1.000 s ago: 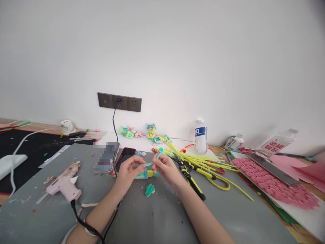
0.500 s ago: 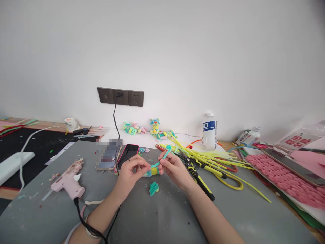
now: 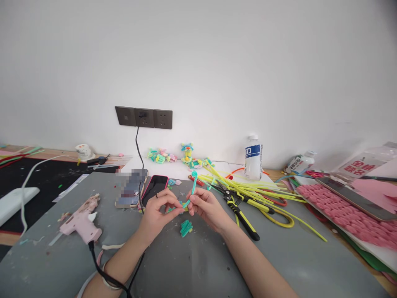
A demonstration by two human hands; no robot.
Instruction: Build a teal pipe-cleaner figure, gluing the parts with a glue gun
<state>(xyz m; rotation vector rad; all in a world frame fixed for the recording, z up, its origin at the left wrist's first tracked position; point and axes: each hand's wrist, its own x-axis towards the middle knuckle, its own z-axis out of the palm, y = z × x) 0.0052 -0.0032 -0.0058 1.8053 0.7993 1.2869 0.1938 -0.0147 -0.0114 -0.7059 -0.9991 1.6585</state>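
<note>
Teal fuzzy strip [image 3: 194, 185], one: held between both hands above the counter [image 3: 192, 273], its upper end rising past the right hand and curled into a small coil.

Left hand [image 3: 155, 213]: thumb and forefinger pinched together on the strip's lower end; dark ring on one finger.

Right hand [image 3: 209, 207]: fingers closed on the strip partway along, just beside the left fingertips.

Teal bundle [image 3: 186, 228], one: lying on the grey surface just below the hands.

Pliers [image 3: 245, 219], black and yellow-green: to the right of the right hand, handles toward the viewer.

Yellow-green stems [image 3: 257, 187], a loose sheaf: fanned out beyond and beside the pliers.

Phone [image 3: 156, 183], pink-edged: flat, beyond the left hand.

Glue gun [image 3: 81, 225], pale pink: on its side, left of the left forearm, black cord attached.

Small figure [image 3: 187, 153], multicoloured: upright near the wall.

Bottle [image 3: 253, 161], white with blue band: standing at right rear.
</note>
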